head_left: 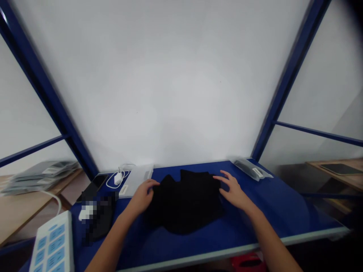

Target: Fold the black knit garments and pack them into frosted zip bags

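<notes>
A black cloth garment (185,202) lies spread and slightly rumpled on the blue table (266,211). Its exact kind cannot be made out. At its upper left edge is my left hand (143,194), fingers bent over the cloth and the thumb held apart from them. My right hand (234,190) is at the opposite edge, fingers spread, the fingertips at the fabric's upper right corner. Neither hand visibly grips the cloth.
Behind my left hand lies a clear plastic bag (136,181), with a white charger and cable (118,178) beside it. A phone (93,187), a partly blurred dark item (104,223) and a power strip (52,243) are at left. Another bagged item (251,169) lies back right.
</notes>
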The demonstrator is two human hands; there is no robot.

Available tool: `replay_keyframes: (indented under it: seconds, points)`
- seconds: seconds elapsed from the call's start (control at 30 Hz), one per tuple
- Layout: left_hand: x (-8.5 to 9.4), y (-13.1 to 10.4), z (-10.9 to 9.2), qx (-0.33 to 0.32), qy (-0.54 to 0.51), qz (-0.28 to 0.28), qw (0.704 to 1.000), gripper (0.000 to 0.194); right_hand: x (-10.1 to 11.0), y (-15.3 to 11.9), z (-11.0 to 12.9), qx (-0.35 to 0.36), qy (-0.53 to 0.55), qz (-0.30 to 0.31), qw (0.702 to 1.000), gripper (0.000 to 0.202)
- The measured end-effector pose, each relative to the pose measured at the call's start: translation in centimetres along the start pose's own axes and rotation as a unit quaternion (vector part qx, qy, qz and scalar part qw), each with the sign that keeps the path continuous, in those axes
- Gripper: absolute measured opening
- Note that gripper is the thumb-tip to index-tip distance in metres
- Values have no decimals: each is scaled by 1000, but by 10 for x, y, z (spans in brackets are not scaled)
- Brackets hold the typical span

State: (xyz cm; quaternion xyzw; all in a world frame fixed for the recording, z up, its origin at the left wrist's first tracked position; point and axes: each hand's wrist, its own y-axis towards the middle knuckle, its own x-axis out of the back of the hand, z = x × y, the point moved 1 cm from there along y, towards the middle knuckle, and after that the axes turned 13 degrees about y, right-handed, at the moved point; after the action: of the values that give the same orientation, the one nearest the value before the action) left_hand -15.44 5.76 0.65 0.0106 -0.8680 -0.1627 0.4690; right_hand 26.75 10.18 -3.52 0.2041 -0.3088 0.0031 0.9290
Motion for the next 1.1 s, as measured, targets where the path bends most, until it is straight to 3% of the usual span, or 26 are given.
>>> replay_keyframes:
  seconds: [0.07,0.13,0.23,0.33,0.47,0.6,0.7,0.77,0.83,0.9,1.03,1.1]
  points:
    - [-9,-16,-19,-78,36,32,996,33,2,-6,7,45,-24,87,995,52]
    - [-16,-27,-35,-123,84,91,985,39,0,-6,14,62,-41,129,989,36]
    - [-17,-28,-41,-131,112,141,975,19,-6,7,18,47,-36,132,989,10]
    - [-5,-4,-32,-99,85,157,979,24,-10,34,22,18,38,106,993,15]
    - [34,60,-30,-47,99,107,988,31,-9,89,40,2,175,80,981,27]
    - [98,111,-61,-52,171,61,982,34,13,140,78,21,196,62,978,31]
    - [143,108,-93,-84,201,10,976,35,47,145,111,58,189,27,980,32]
    - [156,85,-106,-117,178,-13,977,34,68,125,126,82,161,16,983,33]
    - [149,49,-108,-143,141,-33,979,30,80,90,129,94,116,29,988,31]
    - [124,8,-101,-154,132,12,979,27,81,47,117,84,80,52,992,28]
    - [56,-57,-83,-148,105,160,970,26,51,-27,75,31,9,167,985,24]
    - [28,-64,-77,-135,91,149,975,30,29,-43,64,37,-9,132,991,23]
